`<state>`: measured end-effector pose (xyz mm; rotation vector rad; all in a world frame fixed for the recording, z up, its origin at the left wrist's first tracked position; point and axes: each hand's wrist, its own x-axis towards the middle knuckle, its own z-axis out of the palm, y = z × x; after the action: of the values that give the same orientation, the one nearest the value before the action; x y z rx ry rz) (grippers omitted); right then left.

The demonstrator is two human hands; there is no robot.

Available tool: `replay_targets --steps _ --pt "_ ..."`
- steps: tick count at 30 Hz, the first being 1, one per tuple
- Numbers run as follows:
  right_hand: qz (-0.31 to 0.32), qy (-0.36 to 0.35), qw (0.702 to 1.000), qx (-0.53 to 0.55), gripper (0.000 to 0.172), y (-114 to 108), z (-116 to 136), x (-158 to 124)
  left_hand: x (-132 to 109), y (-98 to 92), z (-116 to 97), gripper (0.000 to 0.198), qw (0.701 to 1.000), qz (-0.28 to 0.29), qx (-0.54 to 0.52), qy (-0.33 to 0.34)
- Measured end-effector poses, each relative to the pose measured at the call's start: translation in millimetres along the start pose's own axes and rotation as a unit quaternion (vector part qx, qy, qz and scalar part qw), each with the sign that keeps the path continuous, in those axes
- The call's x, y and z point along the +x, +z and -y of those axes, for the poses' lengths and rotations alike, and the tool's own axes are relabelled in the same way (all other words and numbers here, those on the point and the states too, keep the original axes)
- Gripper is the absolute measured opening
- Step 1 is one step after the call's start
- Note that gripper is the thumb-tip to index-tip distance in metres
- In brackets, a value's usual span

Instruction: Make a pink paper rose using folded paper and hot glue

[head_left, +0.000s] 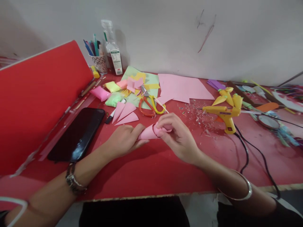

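A rolled piece of pink paper (pixel 149 132) is held between my two hands above the red table (pixel 146 173). My left hand (pixel 129 138) closes on its narrower left end, thumb below. At the wider right end, the fingers of my right hand (pixel 176 134) pinch the paper's edge. A thin pale stick (pixel 163 105) shows just beyond my right fingers; whether I hold it is unclear. Several pink paper wedges (pixel 126 113) lie behind my left hand. Scissors with red and yellow handles (pixel 152 107) rest just past the roll.
A black phone (pixel 77 134) lies at left beside a red board (pixel 42 94). The yellow glue gun (pixel 223 115) stands at right, its black cord (pixel 259 151) trailing over the front edge. Pink sheets (pixel 182 86), a glass bottle (pixel 113 53) and a pen cup (pixel 98 64) are at the back.
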<state>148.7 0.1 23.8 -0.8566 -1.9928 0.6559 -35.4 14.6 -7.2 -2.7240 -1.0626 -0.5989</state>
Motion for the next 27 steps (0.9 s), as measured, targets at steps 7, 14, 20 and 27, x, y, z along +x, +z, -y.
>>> replay_targets --steps 7,14,20,27 --pt "-0.016 -0.028 0.998 -0.055 0.008 -2.3 0.3 0.3 1.1 0.0 -0.4 0.049 1.0 -0.025 0.003 0.007" --pt "-0.013 -0.058 0.997 -0.051 0.01 -1.2 -0.5 1.9 2.1 -0.7 -0.4 0.05 1.0 -0.017 -0.004 0.005" --pt "-0.012 -0.085 0.996 -0.033 0.01 -2.1 -2.9 1.6 0.5 -0.5 -0.6 0.051 1.0 0.001 -0.007 -0.002" --pt "-0.013 -0.09 0.995 -0.046 0.007 -2.6 -3.9 0.2 0.8 0.1 0.0 0.052 1.0 -0.007 0.011 0.004"
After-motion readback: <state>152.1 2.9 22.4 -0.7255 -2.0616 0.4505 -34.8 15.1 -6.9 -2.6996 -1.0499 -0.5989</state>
